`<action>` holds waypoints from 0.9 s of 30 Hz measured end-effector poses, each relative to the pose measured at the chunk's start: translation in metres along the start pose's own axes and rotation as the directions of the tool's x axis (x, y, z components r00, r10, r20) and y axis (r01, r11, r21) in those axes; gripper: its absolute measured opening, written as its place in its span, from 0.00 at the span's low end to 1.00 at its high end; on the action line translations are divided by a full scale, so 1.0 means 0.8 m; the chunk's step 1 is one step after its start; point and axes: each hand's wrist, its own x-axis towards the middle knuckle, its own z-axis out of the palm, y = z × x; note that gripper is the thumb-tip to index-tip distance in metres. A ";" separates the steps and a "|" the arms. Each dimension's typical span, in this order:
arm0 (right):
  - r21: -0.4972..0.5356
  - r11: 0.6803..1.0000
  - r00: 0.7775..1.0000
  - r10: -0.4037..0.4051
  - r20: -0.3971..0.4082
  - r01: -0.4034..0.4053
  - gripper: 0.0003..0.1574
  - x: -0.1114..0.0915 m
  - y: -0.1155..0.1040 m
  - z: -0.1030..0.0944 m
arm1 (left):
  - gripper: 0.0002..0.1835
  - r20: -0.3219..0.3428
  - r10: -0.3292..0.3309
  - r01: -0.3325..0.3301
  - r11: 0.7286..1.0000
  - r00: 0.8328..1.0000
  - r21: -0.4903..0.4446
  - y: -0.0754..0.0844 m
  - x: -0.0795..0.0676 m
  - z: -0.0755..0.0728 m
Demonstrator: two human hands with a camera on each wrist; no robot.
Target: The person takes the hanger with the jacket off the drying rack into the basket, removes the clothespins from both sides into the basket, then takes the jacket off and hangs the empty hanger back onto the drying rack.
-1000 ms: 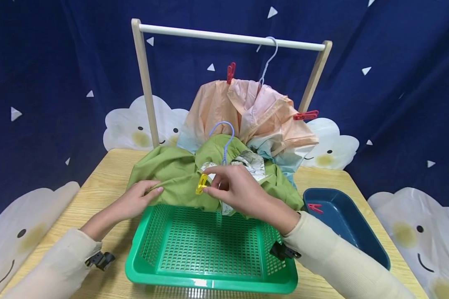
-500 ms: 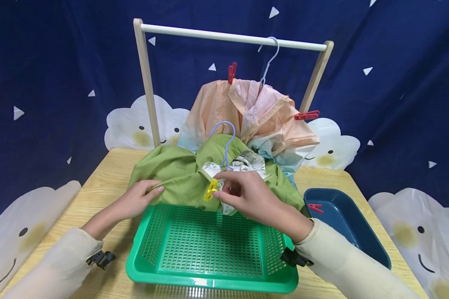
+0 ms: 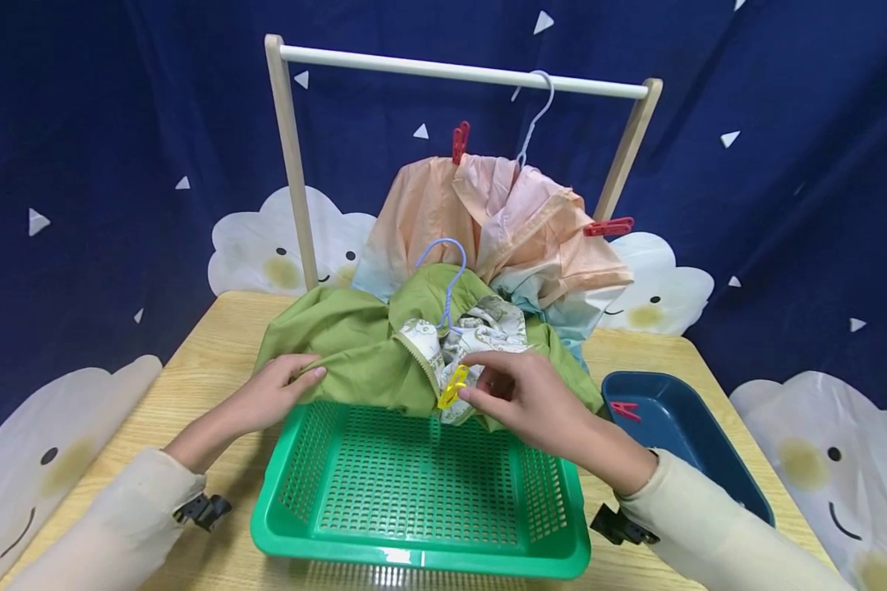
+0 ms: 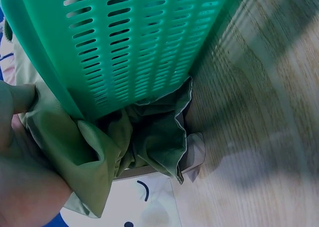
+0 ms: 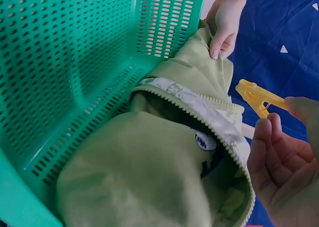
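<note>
A green zip jacket [image 3: 362,353] with a white patterned lining is draped over the back rim of the green basket [image 3: 414,560]. A lilac hanger [image 3: 449,287] sticks up from its neck opening. My left hand [image 3: 277,392] pinches a fold of the jacket at its left side. Between thumb and fingers, my right hand [image 3: 540,402] holds a yellow clothespin [image 3: 453,387] in front of the lining and open zipper. In the right wrist view the clothespin [image 5: 259,96] points away from the fingertips, apart from the cloth.
Behind stands a wooden rack with a white rail [image 3: 458,69]. A peach jacket [image 3: 432,205] hangs there on a hanger, with red clothespins [image 3: 461,143] on it. At right, a dark blue tray [image 3: 680,419] holds a red clothespin [image 3: 625,410]. All stand on a wooden table [image 3: 192,361].
My right hand has moved to the right with the yellow clothespin, from over the jacket's left front to the lining at the zipper. My left hand has stayed on its fold.
</note>
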 end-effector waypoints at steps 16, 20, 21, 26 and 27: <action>0.044 0.997 0.997 0.061 -0.054 -0.059 0.19 -0.032 0.019 -0.008 | 0.19 0.006 0.006 -0.006 1.000 1.000 0.005 -0.002 0.001 0.000; 0.030 0.997 0.995 0.073 -0.072 -0.071 0.18 -0.039 0.025 -0.010 | 0.20 0.006 0.003 -0.003 1.000 1.000 0.000 -0.003 0.002 0.001; 0.023 0.997 0.994 0.077 -0.076 -0.076 0.18 -0.041 0.026 -0.010 | 0.20 0.006 0.003 -0.003 1.000 1.000 -0.002 -0.003 0.002 0.001; 0.011 0.996 0.992 0.087 -0.090 -0.086 0.18 -0.048 0.035 -0.015 | 0.20 0.003 -0.001 0.001 1.000 1.000 -0.002 -0.003 0.002 0.001; 0.011 0.996 0.992 0.084 -0.093 -0.084 0.18 -0.050 0.037 -0.016 | 0.20 0.004 -0.003 0.003 1.000 1.000 -0.003 -0.004 0.001 0.001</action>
